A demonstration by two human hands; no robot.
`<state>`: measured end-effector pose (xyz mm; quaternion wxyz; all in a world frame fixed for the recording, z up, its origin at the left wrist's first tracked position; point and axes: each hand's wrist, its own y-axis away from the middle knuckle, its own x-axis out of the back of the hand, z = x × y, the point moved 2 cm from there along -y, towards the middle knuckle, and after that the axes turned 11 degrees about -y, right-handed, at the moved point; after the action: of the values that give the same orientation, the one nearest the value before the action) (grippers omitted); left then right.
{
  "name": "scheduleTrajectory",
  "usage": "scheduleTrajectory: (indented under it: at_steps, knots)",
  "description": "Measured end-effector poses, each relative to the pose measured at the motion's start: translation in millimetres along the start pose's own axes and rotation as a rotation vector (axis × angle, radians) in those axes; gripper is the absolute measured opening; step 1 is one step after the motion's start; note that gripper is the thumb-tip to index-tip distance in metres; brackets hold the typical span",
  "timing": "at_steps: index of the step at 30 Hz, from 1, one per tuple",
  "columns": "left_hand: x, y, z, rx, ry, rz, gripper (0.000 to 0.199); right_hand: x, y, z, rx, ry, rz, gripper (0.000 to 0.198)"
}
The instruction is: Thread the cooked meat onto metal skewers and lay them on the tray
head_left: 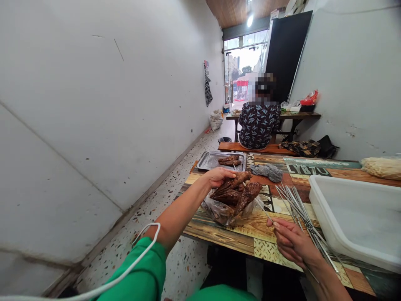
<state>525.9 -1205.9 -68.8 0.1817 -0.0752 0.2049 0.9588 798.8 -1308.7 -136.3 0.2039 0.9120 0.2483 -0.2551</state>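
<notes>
Green sleeve [140, 278]: closest to the lens, white cable [125, 267] draped across it.
Right hand [293, 242]: grip pinched closed on one thin metal skewer [262, 210], tip aimed into the meat.
Left hand [217, 176]: grip curled over the top of a dark glazed meat piece [236, 180], fingers partly closed, pressing rather than lifting; full clasp not clear.
Meat pile [234, 195]: just ahead of the skewer tip, heaped in a clear plastic bag [224, 213] on the patterned surface [238, 234].
Handling: likely soft, greasy, slippery; best taken at the thick middle, steadied from above.
Spare skewers [297, 207]: stiff, light, pointed; bundle just right of the right grip.
White tub [354, 217]: farther right.
Steel tray [208, 161]: beyond the left grip, holding finished pieces.
Grey cloth [267, 171]: beyond the pile.
Person [259, 121]: seated far beyond, back turned.
</notes>
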Motion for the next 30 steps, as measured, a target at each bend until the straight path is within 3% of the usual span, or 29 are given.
scheduleTrajectory:
  at_steps: [4, 11, 23, 30]
  knots:
    - [-1, -1, 2, 0.001, 0.006, 0.022, 0.026, -4, -3, 7, -0.006, -0.057, -0.015, 0.036]
    - [-5, -3, -1, 0.011, 0.017, -0.003, 0.027, -17, -4, 2, 0.076, 0.181, 0.075, 0.054]
    - [-3, -7, -3, -0.01, 0.057, 0.049, 0.025, -18, -16, -1, 0.051, 0.039, 0.023, 0.04]
    - [-4, -4, 0, -0.019, 0.019, -0.05, 0.026, -17, -20, -4, 0.034, -0.012, -0.014, 0.035]
